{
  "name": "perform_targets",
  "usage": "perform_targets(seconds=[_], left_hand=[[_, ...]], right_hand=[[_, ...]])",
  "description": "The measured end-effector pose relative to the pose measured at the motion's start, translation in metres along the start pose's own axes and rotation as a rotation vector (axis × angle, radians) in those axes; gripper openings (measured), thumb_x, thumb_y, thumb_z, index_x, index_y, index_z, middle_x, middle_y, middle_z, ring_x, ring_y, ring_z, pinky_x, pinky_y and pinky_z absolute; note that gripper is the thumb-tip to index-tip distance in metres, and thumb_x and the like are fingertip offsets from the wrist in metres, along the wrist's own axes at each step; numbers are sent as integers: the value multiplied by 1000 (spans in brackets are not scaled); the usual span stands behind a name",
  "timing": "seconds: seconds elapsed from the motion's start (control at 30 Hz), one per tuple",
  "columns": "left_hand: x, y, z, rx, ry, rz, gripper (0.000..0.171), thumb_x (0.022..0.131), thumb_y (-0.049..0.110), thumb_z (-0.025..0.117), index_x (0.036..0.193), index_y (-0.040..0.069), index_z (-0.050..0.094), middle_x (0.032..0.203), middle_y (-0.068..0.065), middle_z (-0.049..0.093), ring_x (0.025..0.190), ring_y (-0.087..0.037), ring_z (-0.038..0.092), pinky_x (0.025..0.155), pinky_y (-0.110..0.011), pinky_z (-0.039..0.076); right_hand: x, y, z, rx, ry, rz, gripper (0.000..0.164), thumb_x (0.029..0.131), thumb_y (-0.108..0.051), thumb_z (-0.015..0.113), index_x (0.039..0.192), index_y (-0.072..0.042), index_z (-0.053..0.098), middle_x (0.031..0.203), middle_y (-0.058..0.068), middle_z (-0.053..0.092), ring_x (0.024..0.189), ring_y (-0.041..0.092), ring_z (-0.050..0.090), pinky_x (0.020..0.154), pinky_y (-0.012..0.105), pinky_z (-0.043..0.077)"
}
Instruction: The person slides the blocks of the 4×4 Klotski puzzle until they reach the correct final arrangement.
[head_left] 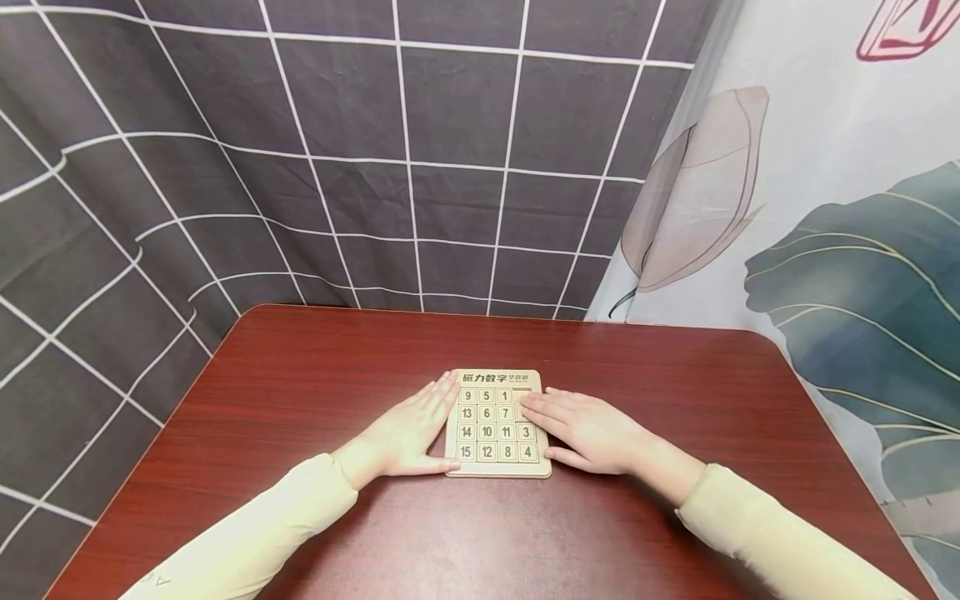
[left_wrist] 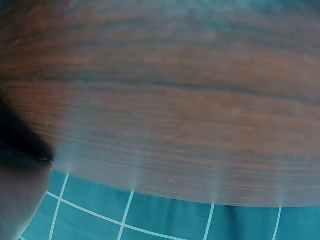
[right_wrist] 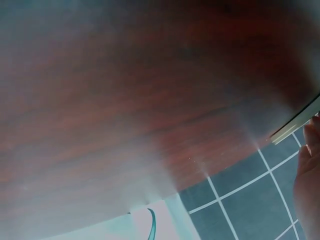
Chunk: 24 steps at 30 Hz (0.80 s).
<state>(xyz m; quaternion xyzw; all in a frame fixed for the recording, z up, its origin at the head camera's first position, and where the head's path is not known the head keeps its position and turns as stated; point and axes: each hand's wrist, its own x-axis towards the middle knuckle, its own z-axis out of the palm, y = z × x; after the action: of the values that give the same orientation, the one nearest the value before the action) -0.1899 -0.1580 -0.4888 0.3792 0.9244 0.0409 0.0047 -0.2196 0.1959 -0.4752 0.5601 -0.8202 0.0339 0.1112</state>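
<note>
A pale number slide puzzle lies flat on the table, its square tiles printed with dark numbers in four rows. The top right slot shows a gap, partly covered. My left hand lies along the puzzle's left side, fingers straight and thumb stretched to the lower left corner. From the other side, my right hand reaches over the right edge. Its straight fingertips touch the right column in the second row and hide most of that tile, while the thumb points at the lower right edge. The right wrist view catches only the board's edge.
The dark red wooden table has rounded far corners. Behind it and to the left hangs a dark grey curtain with white grid lines. A white curtain with a leaf pattern hangs on the right.
</note>
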Motion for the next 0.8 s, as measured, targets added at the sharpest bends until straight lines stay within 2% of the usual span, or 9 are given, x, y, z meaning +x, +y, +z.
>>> perform_targets(seconds=[0.27,0.47,0.6,0.8], left_hand=[[0,0,-1,-6,-5,-3,111,95,65,63,164,-12,22,175,-31,15,164,-41,20,134,-48,27],[0,3,-4,-9,-25,-13,112,95,66,62,165,-11,20,176,-29,13,165,-40,18,135,-46,25],[0,3,-4,-5,-23,-13,112,95,65,63,164,-11,20,175,-29,14,165,-40,19,135,-46,27],[-1,3,-6,0,-25,-15,112,95,65,63,164,-11,20,175,-30,14,165,-41,19,135,-47,26]], right_hand=[[8,12,3,-10,-40,42,62,104,-39,65,154,-4,54,161,10,55,151,25,52,125,45,44],[10,15,4,-15,-43,41,62,103,-37,65,154,-3,54,162,12,54,151,26,51,126,45,43],[7,9,1,-5,-15,20,63,102,-38,67,153,-2,56,160,13,55,149,27,53,124,47,45],[-4,-5,-1,-9,37,-60,61,103,-40,65,150,-2,58,156,13,59,146,25,57,119,48,50]])
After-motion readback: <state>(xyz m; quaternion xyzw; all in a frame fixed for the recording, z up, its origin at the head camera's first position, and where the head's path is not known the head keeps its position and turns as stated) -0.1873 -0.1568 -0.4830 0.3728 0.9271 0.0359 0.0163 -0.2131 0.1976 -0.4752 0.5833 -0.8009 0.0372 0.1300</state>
